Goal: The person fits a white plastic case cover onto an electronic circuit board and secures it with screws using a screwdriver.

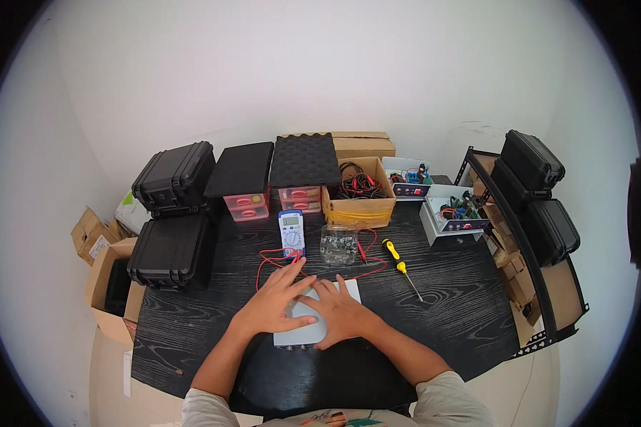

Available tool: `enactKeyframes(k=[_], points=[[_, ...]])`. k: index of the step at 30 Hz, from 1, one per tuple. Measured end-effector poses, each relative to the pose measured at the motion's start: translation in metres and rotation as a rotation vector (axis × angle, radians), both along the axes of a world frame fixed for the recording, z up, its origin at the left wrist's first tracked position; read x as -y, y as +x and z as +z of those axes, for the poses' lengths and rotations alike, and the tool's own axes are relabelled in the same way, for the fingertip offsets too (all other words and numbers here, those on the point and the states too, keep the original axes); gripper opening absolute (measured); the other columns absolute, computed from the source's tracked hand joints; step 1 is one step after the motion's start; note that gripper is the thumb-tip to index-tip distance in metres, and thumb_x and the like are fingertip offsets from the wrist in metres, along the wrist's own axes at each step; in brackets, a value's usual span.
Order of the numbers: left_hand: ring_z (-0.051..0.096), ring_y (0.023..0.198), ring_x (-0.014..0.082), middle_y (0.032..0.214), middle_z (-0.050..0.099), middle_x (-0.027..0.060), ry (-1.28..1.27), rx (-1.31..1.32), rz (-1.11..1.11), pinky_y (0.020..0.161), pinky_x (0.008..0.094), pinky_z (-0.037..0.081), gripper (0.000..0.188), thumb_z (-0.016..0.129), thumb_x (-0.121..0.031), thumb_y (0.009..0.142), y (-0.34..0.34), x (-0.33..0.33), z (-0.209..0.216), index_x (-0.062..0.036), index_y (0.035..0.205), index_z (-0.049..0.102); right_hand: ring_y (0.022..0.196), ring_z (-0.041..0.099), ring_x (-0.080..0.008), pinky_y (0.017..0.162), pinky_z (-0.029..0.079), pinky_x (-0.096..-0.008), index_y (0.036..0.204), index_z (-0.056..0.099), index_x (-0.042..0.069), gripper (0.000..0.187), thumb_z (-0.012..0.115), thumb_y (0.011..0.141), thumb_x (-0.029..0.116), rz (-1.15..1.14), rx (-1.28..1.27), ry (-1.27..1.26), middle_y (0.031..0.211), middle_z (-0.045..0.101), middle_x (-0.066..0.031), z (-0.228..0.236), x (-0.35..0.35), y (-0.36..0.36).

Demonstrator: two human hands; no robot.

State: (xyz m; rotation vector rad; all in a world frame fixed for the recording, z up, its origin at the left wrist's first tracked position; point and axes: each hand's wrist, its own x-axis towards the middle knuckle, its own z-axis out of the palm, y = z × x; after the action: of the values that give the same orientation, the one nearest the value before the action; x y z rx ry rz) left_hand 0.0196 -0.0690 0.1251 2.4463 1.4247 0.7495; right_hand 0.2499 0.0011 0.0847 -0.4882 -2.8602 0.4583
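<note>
A flat, light grey box [285,339] lies on the black table right in front of me, with small round fittings along its near edge. My left hand [272,304] is over the box's left side, fingers spread. My right hand [342,313] lies across its right side, fingers apart and thumb toward the near edge. Just beyond the hands stands a blue-and-white multimeter [292,235] with red test leads [269,252] looping from it. A clear plastic case [338,246] of small parts sits beside it. Farther right lies a yellow-and-black screwdriver [397,257].
Black hard cases [171,245] are stacked at the left. Behind stand pink drawer units [246,206] topped with black foam, and a cardboard box [360,213] of cables. Opened instrument boxes [456,224] with circuit boards stand at the back right, near a metal shelf [534,285].
</note>
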Motion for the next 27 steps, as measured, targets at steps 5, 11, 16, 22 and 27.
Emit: enactKeyframes(k=[5,11,16,22,27], points=[[0.049,0.146,0.0425,0.159,0.050,0.0243,0.066,0.154,-0.092,0.122,0.0583,0.033,0.071,0.084,-0.044,0.086,-0.004,0.003,0.032,-0.0052,0.142,0.066,0.143,0.041,-0.0459,0.118,0.027,-0.0683,0.148,0.050,0.013,0.109,0.096,0.054,0.045,0.050,-0.049,-0.047,0.151,0.043,-0.0262,0.023,-0.006,0.010],[0.053,0.144,0.0394,0.150,0.062,0.0171,0.161,0.249,-0.149,0.124,0.0688,0.016,0.092,0.054,-0.084,0.088,-0.017,0.012,0.054,-0.0083,0.139,0.070,0.146,0.040,-0.0436,0.124,0.028,-0.0496,0.148,0.045,0.012,0.112,0.100,0.054,0.038,0.081,-0.363,-0.235,0.152,0.041,-0.0260,0.044,-0.032,0.029],[0.055,0.144,0.0390,0.140,0.069,0.0125,0.273,0.350,-0.190,0.123,0.0696,-0.012,0.125,0.013,-0.104,0.080,0.023,-0.002,0.063,-0.0096,0.133,0.075,0.152,0.035,-0.0370,0.126,0.028,-0.0468,0.162,0.015,0.005,0.144,0.103,0.051,0.036,0.165,-0.731,-0.554,0.161,0.033,-0.0235,0.025,-0.040,0.024],[0.068,0.127,0.0333,0.116,0.078,0.0061,0.365,0.342,-0.293,0.124,0.0700,-0.014,0.102,0.033,-0.095,0.085,0.041,-0.025,0.050,-0.0090,0.112,0.080,0.157,0.031,-0.0366,0.128,0.027,-0.0484,0.166,-0.014,0.005,0.170,0.107,0.050,0.031,0.084,-0.531,-0.600,0.167,0.025,-0.0264,0.041,-0.027,0.028],[0.070,0.122,0.0337,0.113,0.079,0.0074,0.381,0.393,-0.345,0.124,0.0717,-0.013,0.099,0.039,-0.093,0.084,0.041,-0.032,0.033,-0.0077,0.110,0.081,0.152,0.041,-0.0362,0.127,0.032,-0.0439,0.166,-0.016,0.001,0.172,0.107,0.050,0.033,0.050,-0.440,-0.492,0.166,0.031,-0.0276,0.035,-0.030,0.026]])
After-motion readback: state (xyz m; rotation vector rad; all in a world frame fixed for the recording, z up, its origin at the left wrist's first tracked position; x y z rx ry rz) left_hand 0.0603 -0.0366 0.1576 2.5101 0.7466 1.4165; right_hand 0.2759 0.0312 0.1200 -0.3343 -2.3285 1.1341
